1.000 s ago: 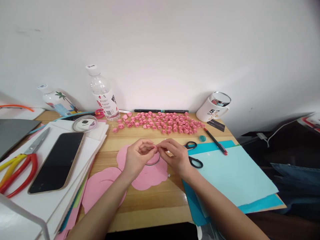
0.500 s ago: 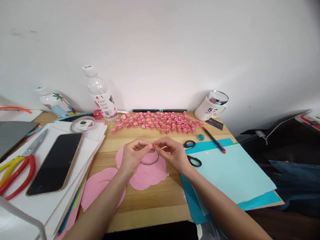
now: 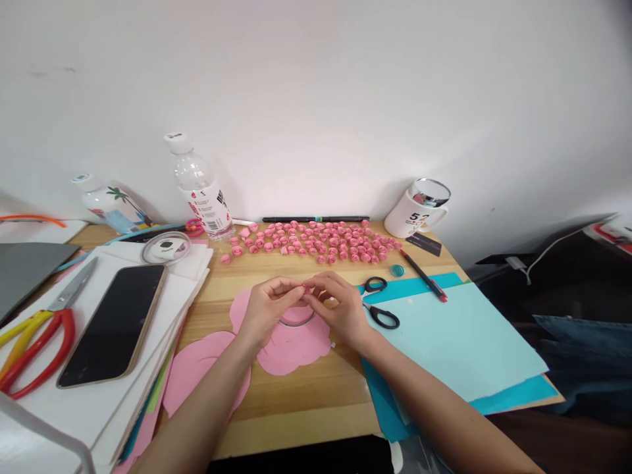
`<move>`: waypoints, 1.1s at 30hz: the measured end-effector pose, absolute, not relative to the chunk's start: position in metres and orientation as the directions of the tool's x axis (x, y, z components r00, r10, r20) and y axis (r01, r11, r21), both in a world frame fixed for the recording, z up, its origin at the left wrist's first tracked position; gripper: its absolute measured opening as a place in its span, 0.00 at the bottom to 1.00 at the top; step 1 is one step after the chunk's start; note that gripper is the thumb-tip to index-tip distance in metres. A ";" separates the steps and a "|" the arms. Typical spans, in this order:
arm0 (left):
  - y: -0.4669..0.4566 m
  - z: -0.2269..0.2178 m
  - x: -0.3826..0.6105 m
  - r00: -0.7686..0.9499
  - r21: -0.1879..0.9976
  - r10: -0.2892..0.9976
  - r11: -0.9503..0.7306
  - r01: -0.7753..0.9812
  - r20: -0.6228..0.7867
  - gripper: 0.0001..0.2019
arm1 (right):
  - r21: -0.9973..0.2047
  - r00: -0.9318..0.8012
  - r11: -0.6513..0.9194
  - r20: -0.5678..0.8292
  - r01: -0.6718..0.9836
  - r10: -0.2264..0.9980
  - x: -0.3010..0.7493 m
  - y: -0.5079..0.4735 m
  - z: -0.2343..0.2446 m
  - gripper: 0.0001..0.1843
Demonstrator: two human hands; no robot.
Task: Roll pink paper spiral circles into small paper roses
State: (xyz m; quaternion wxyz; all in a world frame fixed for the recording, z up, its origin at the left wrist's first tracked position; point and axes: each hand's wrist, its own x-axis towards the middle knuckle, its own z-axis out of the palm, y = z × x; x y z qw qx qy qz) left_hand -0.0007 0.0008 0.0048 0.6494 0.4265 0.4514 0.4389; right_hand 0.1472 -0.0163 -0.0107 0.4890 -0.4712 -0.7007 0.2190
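My left hand (image 3: 269, 308) and my right hand (image 3: 336, 307) meet fingertip to fingertip above the wooden desk (image 3: 296, 401). Both pinch one small pink paper roll (image 3: 306, 290) between them. Under the hands lies a pink scalloped paper piece (image 3: 296, 345) with a clear ring of tape (image 3: 296, 321) on it. A second pink paper piece (image 3: 195, 372) lies to the lower left. Several finished pink paper rolls (image 3: 316, 240) are spread along the back of the desk.
Black-handled scissors (image 3: 382, 317), a red pen (image 3: 424, 280) and light blue paper sheets (image 3: 459, 342) lie right of my hands. On the left, a phone (image 3: 113, 322) and red scissors (image 3: 34, 342) rest on white boards. Two bottles (image 3: 200, 187) and a mug (image 3: 417, 209) stand by the wall.
Both hands stay together over the pink paper; the fingers have shifted slightly around the small pink roll. The view has moved a little.
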 end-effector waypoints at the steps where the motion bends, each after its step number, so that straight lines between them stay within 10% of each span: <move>1: 0.001 0.005 -0.001 0.208 0.947 0.954 0.258 -0.193 -0.217 0.11 | -0.761 -0.077 0.466 0.487 0.451 0.870 0.148 -0.016 -0.011 0.07; 23: 0.002 0.001 -0.001 0.206 0.926 0.951 0.279 -0.254 -0.231 0.11 | -0.591 -0.220 0.664 0.648 0.459 0.729 0.150 -0.015 -0.010 0.11; 33: 0.001 -0.006 0.000 0.262 0.918 0.943 0.278 -0.282 -0.205 0.11 | -0.732 -0.107 0.563 0.570 0.384 0.815 0.151 -0.014 -0.008 0.11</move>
